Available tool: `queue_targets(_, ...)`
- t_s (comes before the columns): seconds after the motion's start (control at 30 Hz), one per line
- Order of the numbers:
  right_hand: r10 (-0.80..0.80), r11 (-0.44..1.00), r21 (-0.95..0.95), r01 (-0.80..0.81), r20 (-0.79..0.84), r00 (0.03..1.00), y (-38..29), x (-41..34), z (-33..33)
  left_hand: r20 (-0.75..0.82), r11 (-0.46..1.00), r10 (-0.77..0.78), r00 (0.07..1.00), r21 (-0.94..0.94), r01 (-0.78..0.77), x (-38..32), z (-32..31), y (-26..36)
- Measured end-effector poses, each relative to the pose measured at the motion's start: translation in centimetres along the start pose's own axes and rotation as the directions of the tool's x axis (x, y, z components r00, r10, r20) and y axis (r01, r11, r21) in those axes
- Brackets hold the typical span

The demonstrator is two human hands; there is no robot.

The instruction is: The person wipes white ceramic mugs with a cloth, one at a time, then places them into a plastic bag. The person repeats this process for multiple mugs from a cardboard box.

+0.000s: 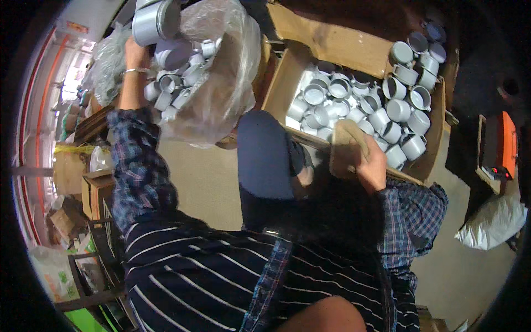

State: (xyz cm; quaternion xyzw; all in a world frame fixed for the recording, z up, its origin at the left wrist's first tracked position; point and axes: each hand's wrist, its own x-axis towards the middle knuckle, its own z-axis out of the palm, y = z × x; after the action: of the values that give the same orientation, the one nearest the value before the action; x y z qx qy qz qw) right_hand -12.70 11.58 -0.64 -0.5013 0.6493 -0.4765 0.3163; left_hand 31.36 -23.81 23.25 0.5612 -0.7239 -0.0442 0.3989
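My left hand (136,52) reaches to the upper left, with a bracelet at its wrist. It touches the underside of a large grey metal cup (149,25), which hides the fingers, so I cannot tell whether they grip it. Beside that hand, smaller grey cups (170,83) lie in a clear plastic bag (232,74). My right hand (373,162) grips a tan flat-faced piece (344,153) with a raised strip along its edge; its exact kind is unclear. This piece is over the near edge of a cardboard box (278,87) filled with many grey handled cups (398,110).
A box flap (332,37) stands up at the back. An orange device (500,141) with red lights and a white sack (493,224) are to the right. Cartons (97,195) and a dark metal rack (99,261) line the left. My knee (263,153) is between bag and box.
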Motion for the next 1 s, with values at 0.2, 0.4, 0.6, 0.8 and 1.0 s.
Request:
queue_targets(0.2, -0.151, 0.975, -0.139, 0.173, 0.155, 0.976, 1.1, -1.9, 2.0, -0.295, 0.934, -0.14, 0.945, 0.277, 0.225, -0.8, 2.2, -2.6)
queue_targets(0.4, -0.091, 0.98, -0.138, 0.144, 0.333, 0.939, 1.1, -2.1, 1.9, 0.778, 0.963, 0.239, 0.582, -0.113, -0.244, -15.0, 25.1, 9.9)
queue_targets(0.6, 0.093, 0.971, -0.238, -0.014, 0.326, 0.941, 1.8, -1.1, 0.2, 0.974, 0.802, -0.145, 0.176, 0.22, -0.556, -24.0, 40.7, 8.7)
queue_targets(0.8, 0.107, 0.983, -0.182, -0.03, 0.427, 0.898, 1.2, -0.3, 1.0, 0.957, 0.888, -0.001, 0.291, 0.135, -0.44, -27.0, 46.4, 3.1)
queue_targets(1.0, 0.146, 0.988, -0.106, -0.11, 0.45, 0.881, 0.8, -0.3, 1.2, 0.949, 0.725, 0.219, 0.229, -0.001, -0.688, -28.7, 51.0, 2.9)
